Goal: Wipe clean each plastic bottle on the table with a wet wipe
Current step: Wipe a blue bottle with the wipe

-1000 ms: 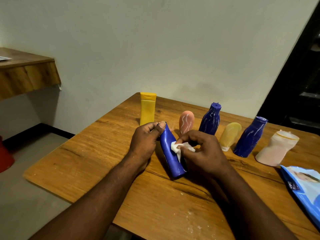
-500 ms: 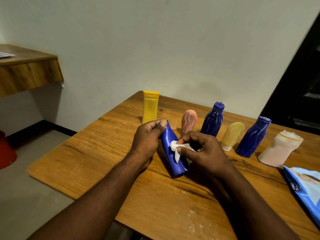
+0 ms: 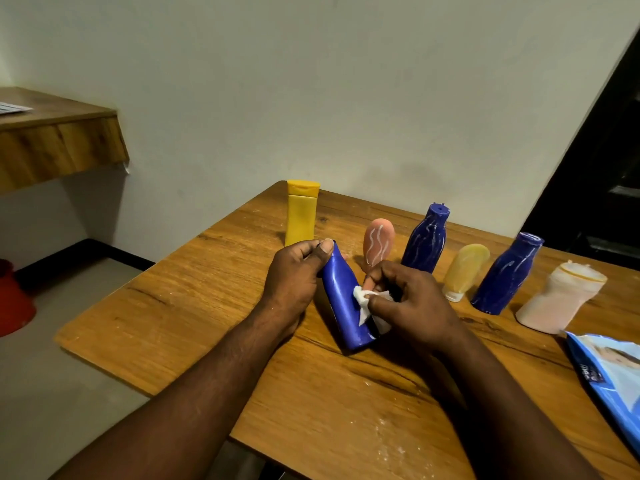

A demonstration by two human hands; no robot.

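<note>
Fingers (image 3: 394, 275) of the right hand (image 3: 412, 306) are curled and pinch a crumpled white wet wipe (image 3: 367, 303) against the right flank of the blue bottle (image 3: 343, 299), about midway along its body. The left hand (image 3: 294, 278) grips the bottle's upper end, with its thumb laid over the cap and its fingers wrapped round the neck.

The bottle leans. Its base rests on the table (image 3: 207, 306) near the middle of the top, and its cap is tipped up and away toward the far left corner, so the long axis runs from that corner down toward the near right. The wipe therefore lies to the right of the axis, with the right hand the nearer one to the body and base, and the left hand the nearer one to the cap.

I judge the coming stroke should travel along that axis, down to the base or up to the neck. The left hand would then turn the bottle to bring its hidden left side round.

Six more bottles wait along the far edge: a yellow bottle (image 3: 301, 216), a peach bottle (image 3: 379, 240), a dark blue bottle (image 3: 426, 239), a pale yellow bottle (image 3: 465, 271), a second dark blue bottle (image 3: 505, 271) and a pale pink bottle (image 3: 561, 299). A wipes pack (image 3: 616, 382) lies at the right edge
</note>
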